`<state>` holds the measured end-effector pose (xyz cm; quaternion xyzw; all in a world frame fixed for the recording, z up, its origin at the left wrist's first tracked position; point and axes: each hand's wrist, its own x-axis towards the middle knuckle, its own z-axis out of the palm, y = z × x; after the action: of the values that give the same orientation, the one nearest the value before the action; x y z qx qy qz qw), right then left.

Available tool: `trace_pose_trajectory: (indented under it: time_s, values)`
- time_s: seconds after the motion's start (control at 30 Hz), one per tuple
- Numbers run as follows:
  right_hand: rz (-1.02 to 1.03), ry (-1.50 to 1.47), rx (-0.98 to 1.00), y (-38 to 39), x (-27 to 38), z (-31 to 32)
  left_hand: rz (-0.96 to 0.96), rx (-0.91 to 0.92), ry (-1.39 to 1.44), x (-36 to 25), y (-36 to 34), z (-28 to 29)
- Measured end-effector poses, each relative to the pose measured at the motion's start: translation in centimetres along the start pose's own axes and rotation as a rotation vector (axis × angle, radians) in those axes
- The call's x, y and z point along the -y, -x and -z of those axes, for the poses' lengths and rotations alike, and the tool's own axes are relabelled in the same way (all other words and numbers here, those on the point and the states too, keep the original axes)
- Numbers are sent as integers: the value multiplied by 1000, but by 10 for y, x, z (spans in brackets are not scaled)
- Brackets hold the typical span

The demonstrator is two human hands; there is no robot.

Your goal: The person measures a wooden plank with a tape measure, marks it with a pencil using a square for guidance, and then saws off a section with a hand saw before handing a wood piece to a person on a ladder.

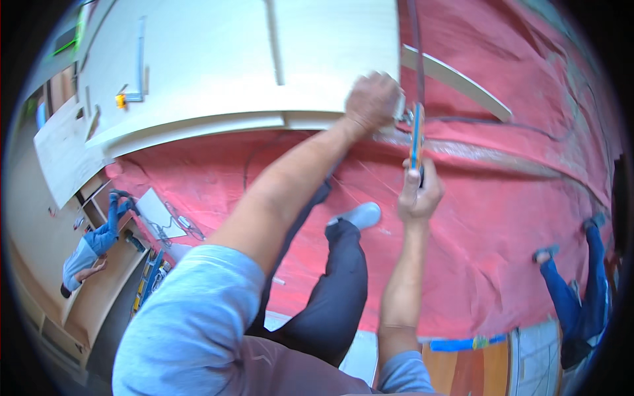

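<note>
A large pale board [211, 53] fills the upper middle. My left hand [370, 99] is closed over its lower right corner. My right hand [419, 188] grips a long blue-and-orange tool [416, 135], held upright just right of that corner. Small metal fittings [406, 115] show at the tool's upper end, too small to identify. Behind them a long dark bar [419, 59] runs to the top of the view; whether it joins the tool is unclear. A curved pale strip [469, 79] lies to the right on the pink sheeting [502, 198].
A co-worker [89, 251] is beside wooden cabinet pieces [109, 290] at left, near cables and a white sheet [155, 211]. Another person's legs [574, 284] show at right. My shoe [360, 214] rests on the sheeting. An orange wooden panel [462, 369] lies below.
</note>
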<state>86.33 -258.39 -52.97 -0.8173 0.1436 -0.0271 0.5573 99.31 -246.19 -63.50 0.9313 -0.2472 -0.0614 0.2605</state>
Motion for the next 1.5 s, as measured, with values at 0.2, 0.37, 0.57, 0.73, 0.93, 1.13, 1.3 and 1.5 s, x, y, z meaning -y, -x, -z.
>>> trace_pose_trajectory:
  time_s: [0.2,0.37,0.57,0.73,0.93,1.13,1.3,1.5]
  values:
    - [414,432,255,-167,50,-111,175,22,531,6,19,-35]
    - [414,546,304,-181,51,-241,72,-65,-41,5,6,0]
    - [509,483,323,-169,18,-277,55,-41,41,-3,-4,-6]
    - [205,58,40,-239,-32,-160,40,19,47,10,9,3]
    - [45,1128,263,-256,-247,-16,-19,-31,213,1,0,14]
    - [106,1394,366,-275,-293,-30,-52,-34,204,11,7,13]
    - [235,1616,525,-255,-324,-18,-55,-151,263,12,12,10]
    - [36,1152,476,-195,-220,36,-58,-99,69,14,22,16]
